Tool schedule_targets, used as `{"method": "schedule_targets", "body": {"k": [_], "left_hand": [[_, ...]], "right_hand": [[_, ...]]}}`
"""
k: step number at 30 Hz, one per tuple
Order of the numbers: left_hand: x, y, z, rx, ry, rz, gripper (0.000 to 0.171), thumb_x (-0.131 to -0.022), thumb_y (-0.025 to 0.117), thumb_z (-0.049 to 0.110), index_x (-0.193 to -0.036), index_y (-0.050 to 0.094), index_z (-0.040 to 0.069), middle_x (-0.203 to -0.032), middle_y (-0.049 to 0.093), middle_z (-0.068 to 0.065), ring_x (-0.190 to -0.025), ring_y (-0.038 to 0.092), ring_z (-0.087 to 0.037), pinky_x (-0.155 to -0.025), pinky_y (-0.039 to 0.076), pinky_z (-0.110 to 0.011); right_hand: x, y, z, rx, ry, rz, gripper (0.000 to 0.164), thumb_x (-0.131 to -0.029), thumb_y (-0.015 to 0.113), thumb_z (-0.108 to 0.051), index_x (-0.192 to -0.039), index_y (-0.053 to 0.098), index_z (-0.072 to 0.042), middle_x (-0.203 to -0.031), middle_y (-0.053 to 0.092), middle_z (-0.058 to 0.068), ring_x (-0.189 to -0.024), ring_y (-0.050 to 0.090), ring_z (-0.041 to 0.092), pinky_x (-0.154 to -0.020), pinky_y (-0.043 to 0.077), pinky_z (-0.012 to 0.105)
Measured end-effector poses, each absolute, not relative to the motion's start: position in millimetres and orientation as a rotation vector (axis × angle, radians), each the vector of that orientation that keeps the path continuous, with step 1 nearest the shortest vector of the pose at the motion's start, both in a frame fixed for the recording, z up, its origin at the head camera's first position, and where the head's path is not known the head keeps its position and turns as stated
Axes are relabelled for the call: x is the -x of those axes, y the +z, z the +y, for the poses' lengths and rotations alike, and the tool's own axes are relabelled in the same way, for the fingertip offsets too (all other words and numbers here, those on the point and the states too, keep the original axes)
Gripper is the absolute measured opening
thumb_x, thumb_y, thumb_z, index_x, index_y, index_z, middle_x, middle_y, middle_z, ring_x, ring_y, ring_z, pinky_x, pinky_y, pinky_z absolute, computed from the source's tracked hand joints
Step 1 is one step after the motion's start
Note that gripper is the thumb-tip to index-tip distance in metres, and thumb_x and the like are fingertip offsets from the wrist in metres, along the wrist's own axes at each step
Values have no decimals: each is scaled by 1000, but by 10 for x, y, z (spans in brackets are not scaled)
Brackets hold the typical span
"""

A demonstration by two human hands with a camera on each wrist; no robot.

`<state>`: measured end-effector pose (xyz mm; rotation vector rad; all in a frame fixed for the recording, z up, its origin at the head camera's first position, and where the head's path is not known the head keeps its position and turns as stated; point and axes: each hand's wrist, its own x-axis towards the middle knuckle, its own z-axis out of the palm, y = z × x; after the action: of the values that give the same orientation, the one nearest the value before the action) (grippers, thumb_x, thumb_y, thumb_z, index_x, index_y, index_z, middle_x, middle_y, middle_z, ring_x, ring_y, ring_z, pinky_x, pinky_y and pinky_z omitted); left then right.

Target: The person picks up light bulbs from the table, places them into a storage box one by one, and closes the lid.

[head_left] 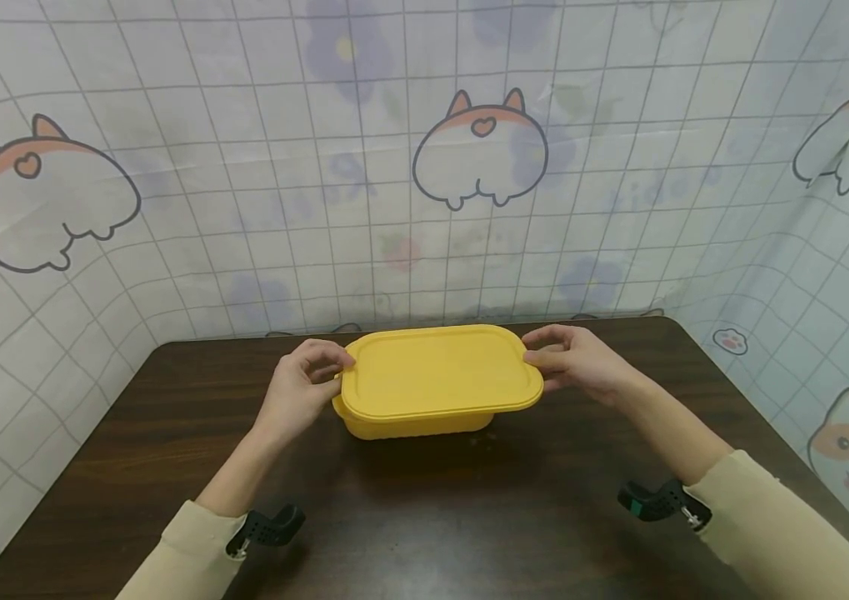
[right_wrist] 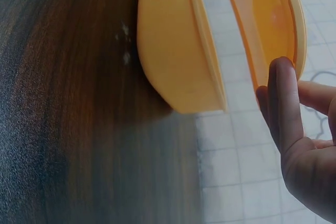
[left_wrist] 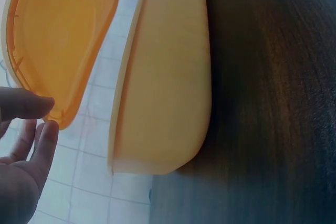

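A yellow lid (head_left: 439, 371), rectangular with rounded corners, is held above a yellow plastic box (head_left: 417, 427) on the table. My left hand (head_left: 307, 385) pinches the lid's left end between thumb and fingers. At the opposite end, my right hand (head_left: 577, 362) grips the lid with the thumb on top and fingers beneath. Both wrist views show a gap between the lid (left_wrist: 63, 40) and the rim of the box (right_wrist: 176, 45). In the head view the lid covers the box's opening, so its inside is hidden.
The dark wooden table (head_left: 424, 517) carries the box near its far edge. Behind and beside it hangs a white gridded sheet (head_left: 282, 208) with cartoon dog prints. Black straps (head_left: 267, 529) sit on both wrists over light sleeves.
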<state>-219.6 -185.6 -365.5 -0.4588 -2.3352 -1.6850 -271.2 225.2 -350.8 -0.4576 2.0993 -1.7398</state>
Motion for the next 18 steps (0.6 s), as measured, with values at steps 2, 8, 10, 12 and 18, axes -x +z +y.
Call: {"method": "schedule_targets", "body": {"k": [2, 8, 10, 12, 18], "left_hand": [[2196, -3669, -1861, 428, -1689, -2341, 21, -88, 72, -15, -106, 72, -5, -120, 60, -16, -118, 62, -30, -99, 54, -33], [2193, -3697, -1879, 254, -1824, -2357, 33, -92, 73, -5, -125, 67, -5, -130, 63, -19, -124, 62, -31, -95, 54, -26], [2195, -3703, -1890, 196, -1852, -2368, 35, -94, 73, -1, -128, 66, -4, -131, 64, -18, -124, 61, -29, -93, 55, -23], [2193, -3702, -1900, 157, -1859, -2375, 36, -95, 73, 2, -130, 66, -3, -131, 65, -18, -122, 61, -28, -90, 55, -21], [2212, -3709, -1920, 62, -1890, -2386, 39, -98, 71, 7, -135, 64, -2, -130, 66, -18, -115, 62, -24, -94, 52, -24]], "right_hand": [[2711, -3515, 2237, 440, -1741, 2097, 57, -102, 65, -12, -147, 40, 13, -118, 71, 17, -99, 73, 22, -84, 61, 38], [2741, -3575, 2187, 422, -1752, 2098, 57, -103, 64, -13, -148, 40, 14, -122, 70, 19, -101, 72, 21, -85, 61, 37], [2754, -3598, 2167, 421, -1758, 2095, 57, -103, 64, -13, -147, 41, 14, -123, 69, 20, -101, 72, 21, -85, 61, 37], [2767, -3619, 2149, 420, -1763, 2091, 57, -103, 64, -13, -147, 41, 14, -124, 68, 21, -101, 72, 22, -85, 61, 37], [2802, -3664, 2100, 407, -1755, 2095, 56, -103, 64, -13, -146, 42, 14, -128, 65, 24, -103, 71, 24, -85, 61, 38]]}}
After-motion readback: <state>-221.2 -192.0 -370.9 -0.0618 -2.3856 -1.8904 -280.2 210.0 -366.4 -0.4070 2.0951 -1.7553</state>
